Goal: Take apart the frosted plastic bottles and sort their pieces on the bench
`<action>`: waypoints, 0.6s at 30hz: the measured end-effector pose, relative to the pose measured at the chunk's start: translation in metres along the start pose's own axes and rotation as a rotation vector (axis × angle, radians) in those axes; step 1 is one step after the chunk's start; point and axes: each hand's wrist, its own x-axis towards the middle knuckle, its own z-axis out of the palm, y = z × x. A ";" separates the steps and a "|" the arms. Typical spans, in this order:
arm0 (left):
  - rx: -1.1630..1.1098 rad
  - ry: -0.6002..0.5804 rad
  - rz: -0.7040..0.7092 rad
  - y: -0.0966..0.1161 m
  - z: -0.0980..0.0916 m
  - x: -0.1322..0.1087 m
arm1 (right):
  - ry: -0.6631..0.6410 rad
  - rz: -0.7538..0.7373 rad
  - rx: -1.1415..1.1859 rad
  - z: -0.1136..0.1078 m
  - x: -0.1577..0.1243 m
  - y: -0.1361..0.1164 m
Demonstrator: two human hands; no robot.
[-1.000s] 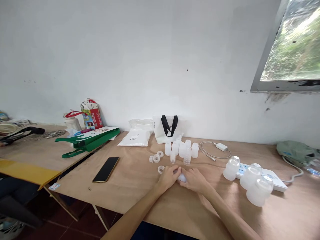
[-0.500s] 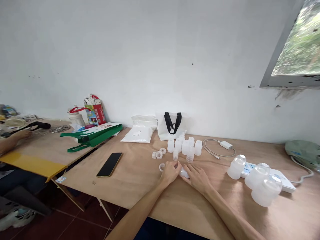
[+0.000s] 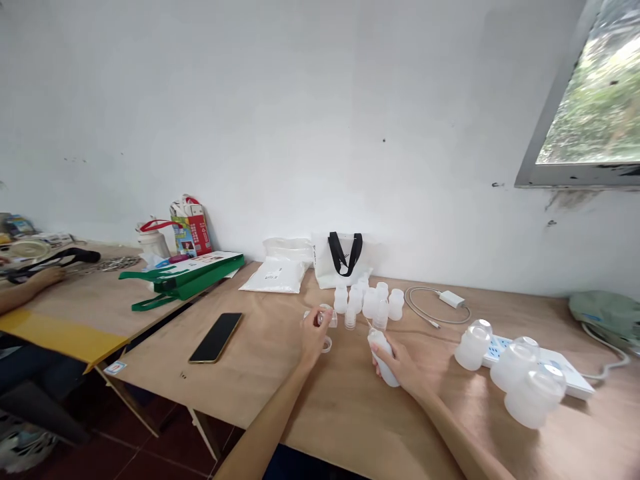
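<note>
My right hand [image 3: 406,365] is wrapped round a small translucent white bottle [image 3: 383,355], lifted off the wooden table [image 3: 280,393] and tilted. My left hand [image 3: 315,331] is raised just left of it, its fingertips pinched on a small clear ring cap [image 3: 326,317]. Another clear ring [image 3: 327,345] lies on the table under that hand. A cluster of several small white bottles [image 3: 370,300] stands just behind both hands.
A black phone [image 3: 215,337] lies to the left. Three larger translucent jars [image 3: 510,370] rest on a white power strip [image 3: 570,377] at the right. A white bag [image 3: 343,259], plastic packets [image 3: 274,275] and a charger cable [image 3: 435,303] sit by the wall. Another person's arm [image 3: 30,283] rests on the left table.
Both hands left the tabletop and drew apart. The right one lifted the bottle, and the left one rose with a ring cap in its fingertips.
</note>
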 end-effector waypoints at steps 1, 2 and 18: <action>-0.024 -0.011 0.000 -0.001 0.000 0.000 | 0.025 -0.031 -0.044 0.001 0.000 -0.001; -0.038 -0.028 0.015 -0.002 0.000 -0.001 | 0.046 -0.064 -0.096 0.002 0.000 -0.002; -0.146 -0.174 0.182 -0.027 0.000 -0.001 | 0.095 -0.159 -0.372 0.001 -0.001 -0.009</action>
